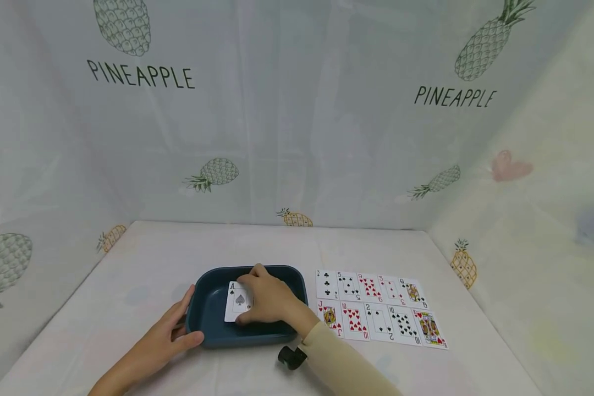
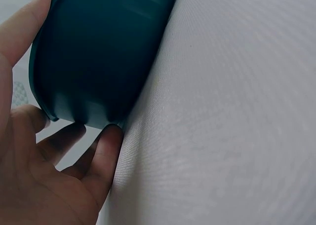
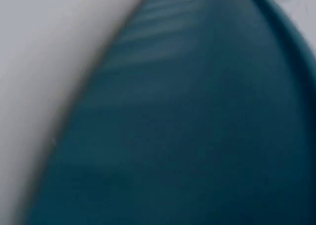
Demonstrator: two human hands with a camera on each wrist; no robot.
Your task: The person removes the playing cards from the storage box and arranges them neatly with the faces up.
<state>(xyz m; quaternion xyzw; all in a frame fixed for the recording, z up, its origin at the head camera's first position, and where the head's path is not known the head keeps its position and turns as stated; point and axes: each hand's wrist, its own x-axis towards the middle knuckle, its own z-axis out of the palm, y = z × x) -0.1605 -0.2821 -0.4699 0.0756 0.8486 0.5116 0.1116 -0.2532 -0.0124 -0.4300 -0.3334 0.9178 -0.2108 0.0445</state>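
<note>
A dark blue tray (image 1: 247, 342) with rounded corners sits on the white-covered table in the head view. Inside it, an ace of spades (image 1: 234, 311) faces up; my right hand (image 1: 272, 300) pinches it by its near and far edges, covering its right part. At the tray's left end, my left hand (image 1: 160, 344) holds the corner, thumb toward the front and fingers along the side. The left wrist view shows those fingertips (image 2: 111, 136) against the tray's outer wall (image 2: 98, 62). Blurred tray wall (image 3: 163, 111) fills most of the right wrist view; the right hand is out of it.
Right of the tray, playing cards lie face up in two rows, with a three of clubs (image 1: 326, 284) and a queen (image 1: 413, 291) in the far row and a king (image 1: 430, 329) ending the near row. The right forearm overlaps the near row's left end. Pineapple-printed curtains (image 1: 297, 137) surround the table.
</note>
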